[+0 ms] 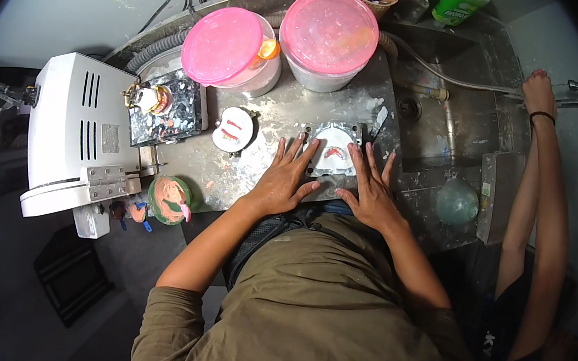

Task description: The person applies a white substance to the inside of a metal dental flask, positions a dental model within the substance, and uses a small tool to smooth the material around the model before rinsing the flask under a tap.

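Both grips [284,181] [375,200] released, splayed on either side of red-marked white mold [334,155].

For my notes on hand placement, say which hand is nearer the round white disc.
Left. The left hand is just right of the round white disc, not touching it; the right hand is farther right.

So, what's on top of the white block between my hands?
A small reddish curved piece shows near the middle of the white block. Whatever is directly beneath that piece is covered, so I can't tell what's there.
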The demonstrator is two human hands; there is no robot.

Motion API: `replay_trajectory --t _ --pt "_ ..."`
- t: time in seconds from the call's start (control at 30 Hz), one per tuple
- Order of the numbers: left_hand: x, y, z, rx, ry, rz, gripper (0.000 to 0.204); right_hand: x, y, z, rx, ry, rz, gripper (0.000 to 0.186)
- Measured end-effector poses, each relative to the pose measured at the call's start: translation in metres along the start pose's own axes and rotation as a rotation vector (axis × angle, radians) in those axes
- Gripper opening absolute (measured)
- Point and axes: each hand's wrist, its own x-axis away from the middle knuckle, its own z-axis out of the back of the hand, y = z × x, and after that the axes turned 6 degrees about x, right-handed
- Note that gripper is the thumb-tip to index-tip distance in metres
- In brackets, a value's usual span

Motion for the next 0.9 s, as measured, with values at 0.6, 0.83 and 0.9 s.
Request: replay_trajectory --t 0.6,0.83,0.9 --pt "0.001 -0.006 0.023 0.059 0.033 -0.009 0.063 0.020 0.056 0.065 -0.224 0.402 -0.291 0.038" --pt "-0.041 -0.017 0.014 -0.321 -0.028 -0.111 0.064 0.041 0.100 0.093 -0.189 0.510 -0.462 0.037" --pt "-0.052 -0.020 0.016 -0.338 -0.007 -0.147 0.063 0.043 0.099 0.097 -0.175 0.503 -0.478 0.037"
